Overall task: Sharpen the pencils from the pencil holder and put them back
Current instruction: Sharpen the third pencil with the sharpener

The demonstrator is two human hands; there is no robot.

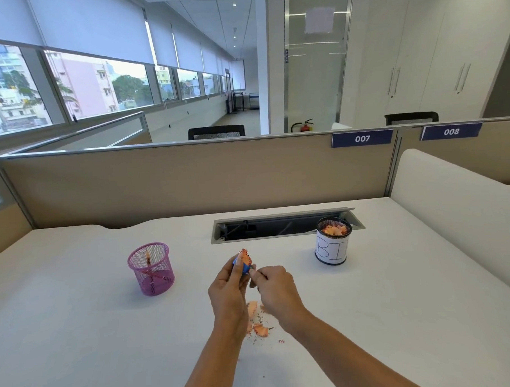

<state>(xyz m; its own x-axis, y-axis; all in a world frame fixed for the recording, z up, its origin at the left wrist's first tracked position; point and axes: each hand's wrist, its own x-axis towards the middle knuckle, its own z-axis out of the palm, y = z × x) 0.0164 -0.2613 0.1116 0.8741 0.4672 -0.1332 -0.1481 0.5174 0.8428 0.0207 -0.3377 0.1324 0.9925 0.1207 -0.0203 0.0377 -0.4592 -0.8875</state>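
Above the middle of the white desk (78, 332) my left hand (227, 291) grips a small blue sharpener (244, 266) with a curl of orange shaving (245, 255) sticking out of its top. My right hand (274, 289) pinches a pencil pushed into the sharpener; the pencil is almost wholly hidden by my fingers. To the left stands the pink mesh pencil holder (151, 269) with a pencil (148, 263) upright inside it. Loose shavings (258, 325) lie on the desk under my hands.
A white cup marked BIN (332, 245), holding shavings, stands at the right beside an open cable tray (278, 226) in the desk. A beige partition (189, 178) closes the back and a white divider (459, 207) the right side.
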